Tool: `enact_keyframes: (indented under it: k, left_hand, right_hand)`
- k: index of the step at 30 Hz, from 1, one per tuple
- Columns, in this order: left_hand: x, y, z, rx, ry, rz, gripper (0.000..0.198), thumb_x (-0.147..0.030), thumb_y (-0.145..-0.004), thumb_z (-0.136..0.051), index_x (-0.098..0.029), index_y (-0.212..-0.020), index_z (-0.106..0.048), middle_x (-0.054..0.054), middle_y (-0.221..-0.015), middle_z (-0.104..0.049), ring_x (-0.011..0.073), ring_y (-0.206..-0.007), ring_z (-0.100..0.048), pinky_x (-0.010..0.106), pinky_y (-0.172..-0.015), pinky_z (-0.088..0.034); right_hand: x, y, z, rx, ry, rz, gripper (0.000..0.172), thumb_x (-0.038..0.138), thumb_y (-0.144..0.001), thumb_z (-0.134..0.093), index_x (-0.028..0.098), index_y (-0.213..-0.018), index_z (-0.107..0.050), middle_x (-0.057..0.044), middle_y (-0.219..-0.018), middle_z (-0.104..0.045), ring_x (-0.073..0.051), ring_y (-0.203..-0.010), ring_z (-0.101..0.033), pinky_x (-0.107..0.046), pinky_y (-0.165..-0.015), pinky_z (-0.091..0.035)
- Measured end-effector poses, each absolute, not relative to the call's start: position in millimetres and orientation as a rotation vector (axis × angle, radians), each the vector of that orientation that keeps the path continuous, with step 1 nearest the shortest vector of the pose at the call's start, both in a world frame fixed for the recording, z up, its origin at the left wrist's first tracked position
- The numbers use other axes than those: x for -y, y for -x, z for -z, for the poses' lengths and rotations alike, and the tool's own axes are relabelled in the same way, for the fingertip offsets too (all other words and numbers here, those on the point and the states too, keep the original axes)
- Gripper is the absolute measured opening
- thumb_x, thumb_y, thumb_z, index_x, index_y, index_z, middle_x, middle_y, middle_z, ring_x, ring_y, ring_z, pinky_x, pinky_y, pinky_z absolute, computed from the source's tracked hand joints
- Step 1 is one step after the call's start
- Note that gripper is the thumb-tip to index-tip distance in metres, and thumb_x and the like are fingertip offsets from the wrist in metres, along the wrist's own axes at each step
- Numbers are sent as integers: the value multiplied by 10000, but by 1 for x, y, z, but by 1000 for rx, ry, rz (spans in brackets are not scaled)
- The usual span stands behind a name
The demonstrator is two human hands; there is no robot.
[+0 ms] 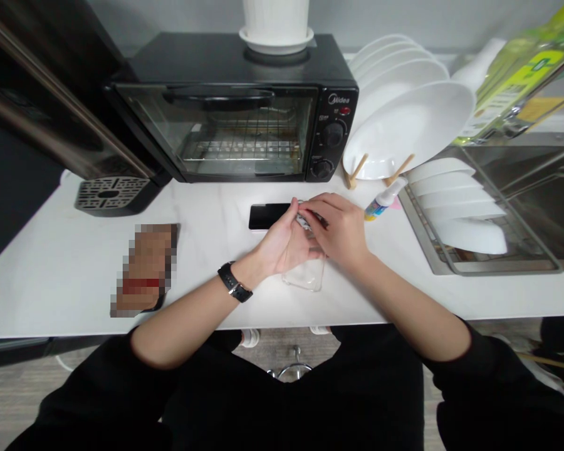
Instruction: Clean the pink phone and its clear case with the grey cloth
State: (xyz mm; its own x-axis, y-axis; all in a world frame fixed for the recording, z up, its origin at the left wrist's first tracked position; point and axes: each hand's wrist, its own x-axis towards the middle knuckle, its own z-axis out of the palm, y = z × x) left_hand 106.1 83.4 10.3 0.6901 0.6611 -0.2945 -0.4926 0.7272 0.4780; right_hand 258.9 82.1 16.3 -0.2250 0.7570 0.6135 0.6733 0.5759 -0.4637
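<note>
A clear phone case (305, 277) is in my left hand (279, 244), whose thumb points up along its upper end. The fingers of that hand show partly through the clear plastic. My right hand (342, 228) is closed in a pinch at the upper end of the case. By its fingertips is a small grey-white patterned thing (303, 221), too covered to name. A black phone (267, 217) lies flat on the white counter just behind my left hand, its right end hidden. My left wrist wears a black watch (235, 282).
Behind my hands stands a black toaster oven (244, 131) with a white pot (276, 25) on top. White plates (404, 119), a small spray bottle (384, 199) and a sink rack (479, 272) are right. A pixelated flat object (145, 266) lies left, near a drip tray (113, 195).
</note>
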Motion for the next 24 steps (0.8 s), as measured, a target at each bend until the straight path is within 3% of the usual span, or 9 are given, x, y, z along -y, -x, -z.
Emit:
enact_keyframes:
  k: [4,8,11,18,24]
  left_hand:
    - [-81,-112,-15,-496,-299,-741,658,-653,-1145,-253,-203,-1007,-712,91,-898,-777,293,-1107,-780,499,-1075,-574]
    - [-83,-110,-24,-528,-290,-896,607,-613,-1149,-339,-212,-1470,-664,59,-999,-811,238,-1043,-795,388,-1010,-608]
    - [-87,-101,-29,-531,-382,-951,720,-685,-1119,-369,-243,-1673,-500,100,-1115,-808,305,-1188,-778,441,-1052,-591]
    - [-98,-88,-29,-527,-432,-1124,737,-740,-1102,-343,-294,-1668,-496,115,-1199,-773,333,-1320,-725,468,-1065,-588]
    - [-97,-89,-28,-588,-455,-1159,719,-737,-1113,-314,-298,-1648,-507,112,-1218,-764,321,-1367,-703,466,-1056,-598]
  right_hand:
    - [-79,-255,-18,1900,1068,-295,157,215,-1033,-694,227,-1013,-850,-56,-990,-846,-214,-936,-775,-362,-848,-600]
    - [-72,-249,-17,1931,1002,-407,121,235,-1021,-731,252,-1007,-850,-36,-1049,-871,-207,-982,-807,-361,-896,-620]
    - [-65,-244,-14,1990,872,-502,112,291,-1031,-741,266,-1017,-849,-20,-1045,-880,-194,-997,-817,-352,-926,-627]
    - [-63,-244,-15,2148,618,-767,168,386,-1040,-738,252,-1028,-840,-22,-1036,-882,-167,-952,-822,-315,-885,-625]
    - [-66,-254,-24,2322,770,-609,166,333,-1049,-705,253,-970,-827,-20,-989,-861,-202,-969,-808,-337,-869,-581]
